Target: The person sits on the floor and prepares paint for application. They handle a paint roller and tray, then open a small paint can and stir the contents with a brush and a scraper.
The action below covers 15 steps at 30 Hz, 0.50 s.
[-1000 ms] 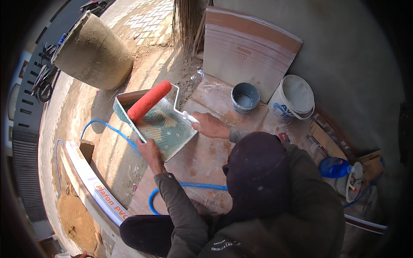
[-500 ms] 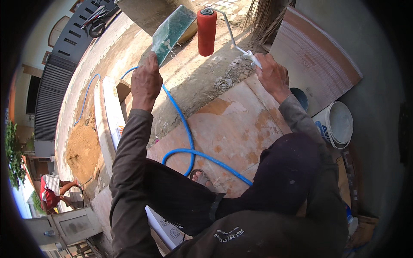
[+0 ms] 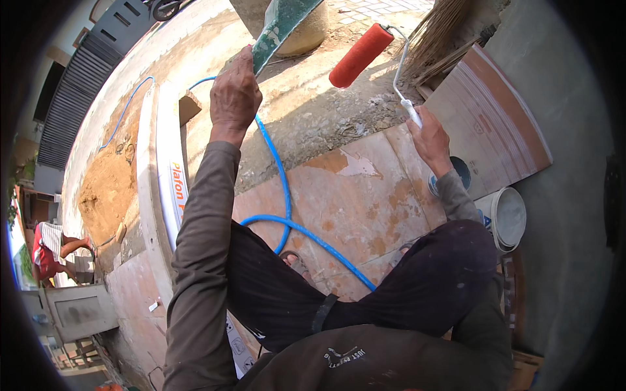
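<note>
My left hand (image 3: 235, 98) grips the green paint tray (image 3: 278, 32), which is raised and tipped steeply, partly cut off by the top edge of the picture. My right hand (image 3: 430, 140) is closed round the white handle of a paint roller. Its red sleeve (image 3: 360, 57) is held in the air to the right of the tray, apart from it, at a slant. Beneath and beyond my right hand a small bucket (image 3: 460, 171) is partly hidden by my wrist.
A blue hose (image 3: 326, 249) loops over the floor tiles (image 3: 339, 205). A white bucket (image 3: 509, 218) and leaning board (image 3: 495, 124) are right, long packs (image 3: 171, 169) and sand (image 3: 104, 195) left. A concrete ring (image 3: 303, 38) stands ahead; another person (image 3: 49, 254) bends at the far left.
The roller has come up out of the tray and now slants clear of it. The tray has risen and tipped from nearly level to steep. The camera's view has shifted as well.
</note>
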Tool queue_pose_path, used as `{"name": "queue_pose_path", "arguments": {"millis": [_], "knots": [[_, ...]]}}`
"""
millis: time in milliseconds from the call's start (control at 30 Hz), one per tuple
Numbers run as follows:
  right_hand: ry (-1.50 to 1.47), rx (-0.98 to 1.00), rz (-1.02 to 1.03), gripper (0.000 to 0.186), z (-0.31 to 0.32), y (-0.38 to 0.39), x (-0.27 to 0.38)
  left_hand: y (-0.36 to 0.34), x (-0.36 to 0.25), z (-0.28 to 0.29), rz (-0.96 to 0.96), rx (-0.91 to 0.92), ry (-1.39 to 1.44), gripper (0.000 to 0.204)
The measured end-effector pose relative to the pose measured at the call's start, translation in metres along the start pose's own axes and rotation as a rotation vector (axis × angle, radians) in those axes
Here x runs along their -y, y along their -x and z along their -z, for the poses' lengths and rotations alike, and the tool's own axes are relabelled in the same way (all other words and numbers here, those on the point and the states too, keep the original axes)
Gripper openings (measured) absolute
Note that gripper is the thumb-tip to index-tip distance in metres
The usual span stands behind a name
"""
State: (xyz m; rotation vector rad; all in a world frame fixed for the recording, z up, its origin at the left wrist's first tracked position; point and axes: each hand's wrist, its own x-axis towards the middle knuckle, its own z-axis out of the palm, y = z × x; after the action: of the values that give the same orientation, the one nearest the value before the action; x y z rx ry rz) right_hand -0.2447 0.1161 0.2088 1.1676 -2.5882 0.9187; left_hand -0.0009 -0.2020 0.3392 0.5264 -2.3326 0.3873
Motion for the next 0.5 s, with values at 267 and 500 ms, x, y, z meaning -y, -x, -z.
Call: {"name": "queue_pose_path", "arguments": {"millis": [267,500], "knots": [[-1.223,0.62,-0.709,0.024,-0.037,0.025,0.031,0.005,0.033,0.026,0.206,-0.029,0.085,0.06],[-1.346,0.636,-0.658,0.024,-0.029,0.018,0.042,0.018,0.063,0.03,0.287,-0.01,0.085,0.059]]}}
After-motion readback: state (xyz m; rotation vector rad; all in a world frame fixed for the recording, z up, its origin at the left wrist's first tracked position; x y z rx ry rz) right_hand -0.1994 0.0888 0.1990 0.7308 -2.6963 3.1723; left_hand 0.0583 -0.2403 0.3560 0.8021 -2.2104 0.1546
